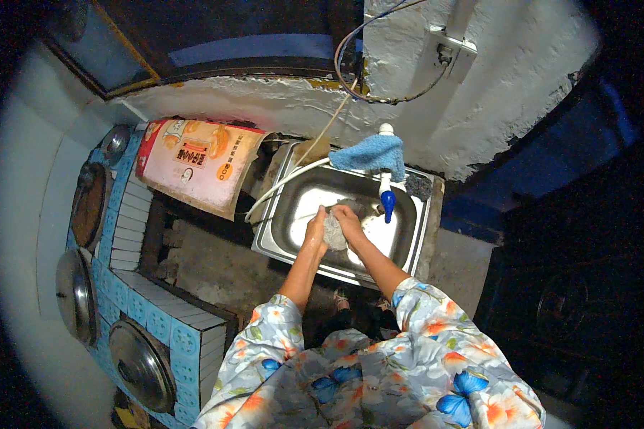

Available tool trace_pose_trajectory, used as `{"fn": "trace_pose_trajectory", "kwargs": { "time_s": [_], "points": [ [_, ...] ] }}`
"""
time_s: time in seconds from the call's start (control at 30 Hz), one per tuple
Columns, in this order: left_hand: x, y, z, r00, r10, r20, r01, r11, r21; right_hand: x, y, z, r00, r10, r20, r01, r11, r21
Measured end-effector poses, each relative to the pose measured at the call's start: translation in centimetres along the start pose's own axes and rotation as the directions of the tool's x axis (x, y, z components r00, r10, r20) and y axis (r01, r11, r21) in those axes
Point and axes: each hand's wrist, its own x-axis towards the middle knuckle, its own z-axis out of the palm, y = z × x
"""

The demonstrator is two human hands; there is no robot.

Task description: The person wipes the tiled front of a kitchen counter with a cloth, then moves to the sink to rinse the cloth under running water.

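Note:
A wet, greyish wad of cloth (334, 233) is bunched between my two hands over a stainless steel sink (295, 199). My left hand (315, 228) presses its left side, and my right hand (348, 221) holds its upper right side. Above and to the right, a white tap (385, 177) with a blue nozzle (388, 205) points down over the basin. A light blue cloth (373, 152) drapes over the tap. On the sink's back right corner lies a dark scouring pad (419, 187).
A white hose (290, 178) curves over the sink's left edge. Left of it a printed cardboard sheet (201, 161) covers something. Farther left, a blue-tiled stove (158, 322) carries metal lids (142, 364). A looped cable (337, 59) hangs on the wall behind.

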Motion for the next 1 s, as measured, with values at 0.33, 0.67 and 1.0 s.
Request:
{"fn": "trace_pose_trajectory", "kwargs": {
  "time_s": [0.33,0.67,1.0],
  "points": [
    [1.6,-0.4,-4.4,0.986,0.164,0.023,-0.164,0.986,0.006,-6.6,-3.5,1.8,0.913,-0.407,-0.007,0.383,0.865,-0.325],
    [-0.1,-1.0,1.9,0.995,0.065,-0.069,-0.061,0.997,0.057,-2.4,-3.7,0.1,0.903,-0.373,-0.215,0.18,0.779,-0.6],
    [0.6,-1.8,1.2,1.0,-0.02,0.012,0.02,1.0,0.002,-2.0,-3.2,0.1,0.869,-0.441,-0.223,0.171,0.692,-0.701]
  ]
}}
